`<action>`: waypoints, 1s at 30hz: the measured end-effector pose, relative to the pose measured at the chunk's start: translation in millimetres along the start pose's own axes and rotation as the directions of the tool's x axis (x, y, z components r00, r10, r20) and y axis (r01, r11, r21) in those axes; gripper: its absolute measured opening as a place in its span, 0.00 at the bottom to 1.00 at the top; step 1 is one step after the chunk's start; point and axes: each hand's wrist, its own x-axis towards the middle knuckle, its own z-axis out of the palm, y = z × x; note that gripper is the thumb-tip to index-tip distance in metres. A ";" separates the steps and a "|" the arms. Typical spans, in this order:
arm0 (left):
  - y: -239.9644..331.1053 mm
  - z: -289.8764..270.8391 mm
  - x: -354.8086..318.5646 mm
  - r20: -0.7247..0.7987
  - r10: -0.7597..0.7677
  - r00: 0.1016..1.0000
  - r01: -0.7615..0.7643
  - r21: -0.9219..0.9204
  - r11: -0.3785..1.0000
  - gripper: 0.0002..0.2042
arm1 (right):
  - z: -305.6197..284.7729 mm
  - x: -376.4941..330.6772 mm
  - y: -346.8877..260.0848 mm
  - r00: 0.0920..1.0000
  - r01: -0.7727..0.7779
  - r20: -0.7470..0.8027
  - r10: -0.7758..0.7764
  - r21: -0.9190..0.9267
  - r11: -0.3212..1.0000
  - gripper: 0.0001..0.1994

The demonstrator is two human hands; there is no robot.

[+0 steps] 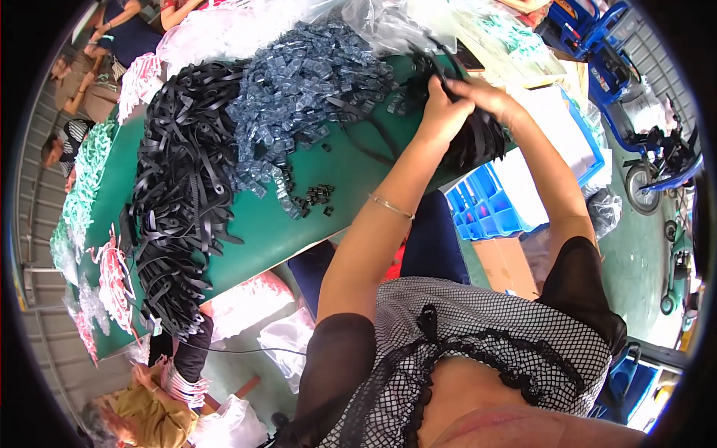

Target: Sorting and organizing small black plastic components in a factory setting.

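Observation:
At the far right part of the green table (280, 243), my hands meet over a bunch of black straps (476, 145). My left hand (445, 116) is closed with its thumb up, gripping a black strap. Against it, my right hand (484, 99) pinches at the same strap, its fingertips partly hidden. Loose strap ends stick up beyond my hands, and others hang by the table edge. To the left lies a heap of translucent blue-grey plastic pieces (306, 82). Small black pieces (317, 196) are scattered in front of it.
A long pile of black straps (183, 164) covers the table's left part. Blue compartment trays (489, 198) and a cardboard box (508, 261) stand by my right side. Clear plastic bags (396, 26) lie at the back. Several people sit around, one near lower left (157, 407).

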 end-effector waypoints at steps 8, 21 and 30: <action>46.9 -6.9 -44.4 0.047 -0.073 0.996 -0.006 0.876 0.482 0.28 | 3.7 -9.1 8.1 0.989 -0.150 -0.033 0.147 -0.280 0.948 0.32; 64.9 -97.4 -81.9 0.180 0.090 0.980 -0.179 0.984 -0.015 0.21 | -9.5 6.1 44.0 0.938 -0.086 -0.346 -0.018 -0.284 0.955 0.34; 45.6 -110.5 -86.0 0.241 0.044 0.969 -0.243 0.968 0.053 0.08 | 49.2 -34.1 -42.0 0.740 0.464 -0.250 -0.624 -0.481 0.744 0.11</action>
